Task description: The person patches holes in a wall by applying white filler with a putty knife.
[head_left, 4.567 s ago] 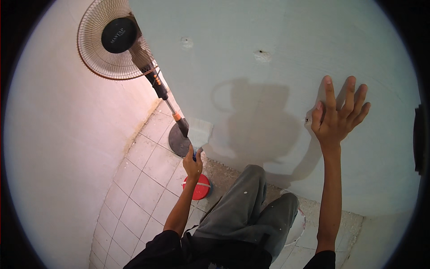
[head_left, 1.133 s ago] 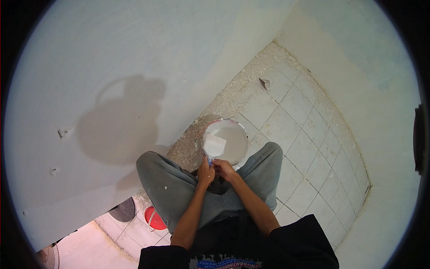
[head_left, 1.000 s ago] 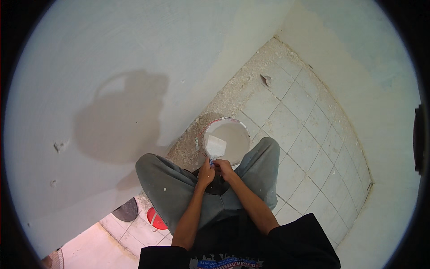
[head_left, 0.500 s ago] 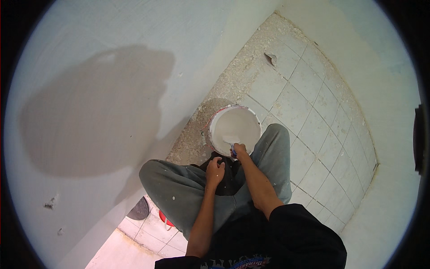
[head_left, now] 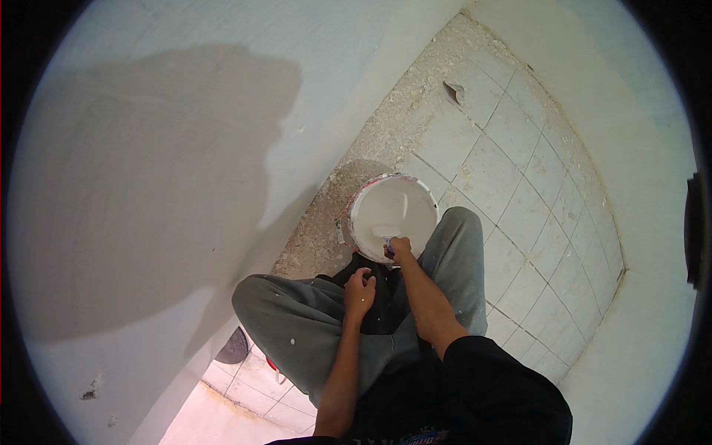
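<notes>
A round white bucket (head_left: 353,236) with smeared sides stands on the floor just beyond my knees. Pale, creamy paste (head_left: 378,204) fills it, with a raised streak right of its middle. My right hand (head_left: 399,248) is closed around the blue-and-white handle of a putty knife (head_left: 385,231). The knife's wide, pale blade lies in the paste near the bucket's near side. My left hand (head_left: 359,293) rests between my thighs by a black thing (head_left: 382,300) whose kind I cannot make out. Its fingers curl loosely, thumb apart, with nothing visible in them.
A pale wall (head_left: 348,67) rises close on the left, another wall (head_left: 630,148) on the right. Crumbly debris (head_left: 393,104) lines the tiled floor (head_left: 493,178). A curled scrap (head_left: 454,92) lies far off. Behind my left knee are a dark round object (head_left: 233,347) and something red (head_left: 272,364).
The putty knife and my right hand have shifted slightly right within the bucket. A raised streak now shows in the paste. The view has shifted a little; my left hand stays by the black thing.
</notes>
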Tool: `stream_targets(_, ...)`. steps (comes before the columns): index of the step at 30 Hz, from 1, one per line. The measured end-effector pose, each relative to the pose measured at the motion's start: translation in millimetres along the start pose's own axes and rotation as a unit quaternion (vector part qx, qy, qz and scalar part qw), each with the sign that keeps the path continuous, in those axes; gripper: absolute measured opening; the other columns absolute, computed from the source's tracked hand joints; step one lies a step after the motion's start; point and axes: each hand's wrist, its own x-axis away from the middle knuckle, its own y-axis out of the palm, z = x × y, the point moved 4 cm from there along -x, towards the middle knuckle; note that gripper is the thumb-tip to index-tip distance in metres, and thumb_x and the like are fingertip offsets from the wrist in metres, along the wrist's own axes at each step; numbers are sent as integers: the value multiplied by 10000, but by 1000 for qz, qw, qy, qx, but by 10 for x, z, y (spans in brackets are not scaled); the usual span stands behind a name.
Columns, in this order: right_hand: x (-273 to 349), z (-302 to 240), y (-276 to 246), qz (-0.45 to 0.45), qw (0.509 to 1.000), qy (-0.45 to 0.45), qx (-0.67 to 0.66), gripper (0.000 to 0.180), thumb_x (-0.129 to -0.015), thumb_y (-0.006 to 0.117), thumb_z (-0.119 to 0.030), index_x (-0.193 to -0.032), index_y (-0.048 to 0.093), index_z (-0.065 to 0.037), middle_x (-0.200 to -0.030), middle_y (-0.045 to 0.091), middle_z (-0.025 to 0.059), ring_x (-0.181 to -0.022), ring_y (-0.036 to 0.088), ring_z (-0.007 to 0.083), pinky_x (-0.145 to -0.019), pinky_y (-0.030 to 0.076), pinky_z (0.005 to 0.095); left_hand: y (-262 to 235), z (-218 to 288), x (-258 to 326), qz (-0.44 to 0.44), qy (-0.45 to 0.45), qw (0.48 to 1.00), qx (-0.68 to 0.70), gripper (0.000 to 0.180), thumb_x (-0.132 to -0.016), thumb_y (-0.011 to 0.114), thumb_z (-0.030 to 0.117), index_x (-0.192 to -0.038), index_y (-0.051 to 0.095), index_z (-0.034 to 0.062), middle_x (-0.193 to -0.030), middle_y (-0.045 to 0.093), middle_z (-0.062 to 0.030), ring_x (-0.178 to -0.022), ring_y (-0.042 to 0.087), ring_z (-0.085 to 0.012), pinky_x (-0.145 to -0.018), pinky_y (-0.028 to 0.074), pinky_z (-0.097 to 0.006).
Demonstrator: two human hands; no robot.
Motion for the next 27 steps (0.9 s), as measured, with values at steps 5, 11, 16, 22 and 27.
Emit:
stream_targets(5, -33, -14, 72, -3, 1000, -17, -1, 109, -870, 492, -23, -894, 494, 83, -745, 604, 207, -536, 590, 240, -404, 526, 342, -25, -25, -9, 2, 0, 1000, 9, 310, -832, 636, 189, -1097, 616, 29, -823, 619, -151, -765, 611, -302, -739, 477, -409)
stream_targets(11, -94, -53, 69, -18, 1000, -7, 6, 120, -870, 492, -25, -911, 503, 88, -754, 608, 190, -556, 607, 223, -440, 565, 366, -2, 1, -10, -7, -8, 1000, 0, 303, -834, 632, 188, -1097, 614, 38, -819, 629, -151, -768, 620, -305, -729, 478, -405)
stream_targets(16, 76, -65, 118, -18, 1000, -20, 16, 124, -867, 492, -31, -920, 515, 78, -742, 593, 170, -551, 598, 218, -502, 603, 405, -35, -82, -17, 17, 3, 1000, 5, 297, -845, 626, 180, -1104, 615, 37, -751, 627, -109, -691, 610, -221, -672, 478, -348)
stream_targets(22, 146, 111, 13, -45, 999, 21, 13, 238, -880, 481, -103, -1000, 527, 98, -807, 610, 188, -603, 639, 293, -524, 601, 486, -39, -12, -20, 6, 0, 1000, 4, 297, -835, 629, 194, -1093, 616, 48, -816, 645, -152, -778, 632, -314, -726, 481, -407)
stream_targets(27, 282, 294, -59, -66, 996, 20, 56, 276, -891, 461, -150, -989, 557, 90, -782, 634, 169, -592, 640, 292, -508, 564, 456, -63, -71, -51, 18, 19, 999, -20, 312, -834, 624, 221, -1094, 622, 48, -814, 654, -153, -784, 638, -322, -731, 483, -415)
